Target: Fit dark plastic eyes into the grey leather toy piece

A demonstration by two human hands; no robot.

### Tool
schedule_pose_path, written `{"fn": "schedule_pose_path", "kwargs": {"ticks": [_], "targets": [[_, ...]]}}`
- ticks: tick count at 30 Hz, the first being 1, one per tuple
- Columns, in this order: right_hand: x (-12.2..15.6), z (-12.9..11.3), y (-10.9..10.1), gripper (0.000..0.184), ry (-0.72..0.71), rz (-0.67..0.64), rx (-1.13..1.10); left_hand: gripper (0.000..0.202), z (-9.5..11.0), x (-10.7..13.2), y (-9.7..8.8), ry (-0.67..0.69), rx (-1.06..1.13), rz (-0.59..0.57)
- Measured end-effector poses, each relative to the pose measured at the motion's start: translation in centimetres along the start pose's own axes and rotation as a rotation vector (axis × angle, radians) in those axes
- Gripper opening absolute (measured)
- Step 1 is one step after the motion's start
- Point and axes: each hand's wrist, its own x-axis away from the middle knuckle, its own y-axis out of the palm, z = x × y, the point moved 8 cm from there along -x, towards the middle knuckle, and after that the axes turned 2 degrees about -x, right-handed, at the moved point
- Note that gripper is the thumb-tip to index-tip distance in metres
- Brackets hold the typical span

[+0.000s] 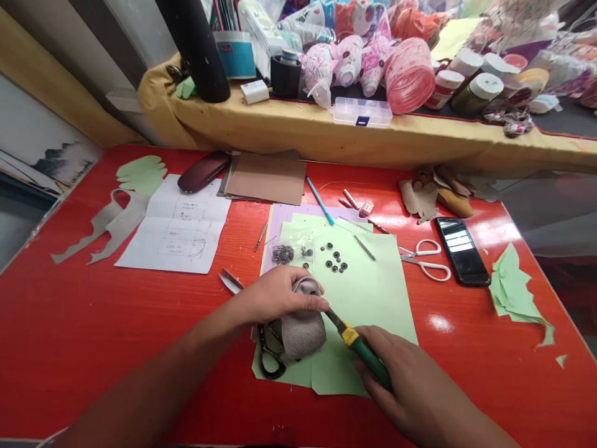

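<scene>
My left hand (pixel 289 292) is closed on a small grey felt piece (pixel 304 336), which is curled into a pouch-like shape. My right hand (pixel 396 367) grips the green-and-yellow handle of a metal-shafted tool (pixel 347 333). Its tip reaches the felt by my left thumb, where its end is hidden, so its exact kind does not show. Dark-handled scissors (pixel 271 367) lie partly under the felt and my left hand. Just beyond are several dark snap buttons (pixel 336 261) and a clear plastic bag (pixel 289 250) with more dark pieces. Light green paper sheets (pixel 377 298) lie underneath.
White-handled scissors (pixel 433 267) and a phone (pixel 461 252) lie at right, near green paper scraps (pixel 515 286). A drawn pattern sheet (pixel 175 230) lies left. Behind it are a dark red mouse (pixel 204 172) and brown sheets (pixel 268 177). A crowded shelf (pixel 280 118) borders the red table's back.
</scene>
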Motion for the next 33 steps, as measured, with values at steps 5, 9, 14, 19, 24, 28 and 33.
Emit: {"fn": "schedule_pose_path", "kwargs": {"ticks": [5, 9, 14, 19, 24, 28, 33], "targets": [[0.2, 0.0, 0.0, 0.03, -0.006, 0.022, 0.027, 0.036, 0.1, 0.5, 0.5, 0.036, -0.026, 0.057], [0.3, 0.3, -0.3, 0.031, -0.007, 0.06, -0.019, 0.035, -0.4, 0.7, 0.5, 0.038, 0.034, 0.109], [0.3, 0.1, -0.9, 0.039, -0.039, 0.08, -0.13, 0.037, 0.0, 1.5, 0.2, 0.051, 0.074, 0.17], [0.5, -0.5, -1.1, 0.049, -0.079, 0.082, -0.123, 0.032, 1.1, 2.7, 0.7, 0.057, 0.067, 0.156], [0.3, -0.5, -1.3, 0.031, -0.061, 0.132, -0.108, 0.03, 1.7, 2.4, 0.5, 0.097, -0.023, 0.199], [0.2, -0.1, -1.5, 0.026, -0.014, 0.167, -0.107, 0.039, 1.5, 1.8, 0.7, 0.109, -0.007, 0.193], [0.1, 0.4, -1.7, 0.025, -0.001, 0.2, -0.094, 0.032, 1.3, 1.4, 1.5, 0.108, 0.044, 0.191]]}}
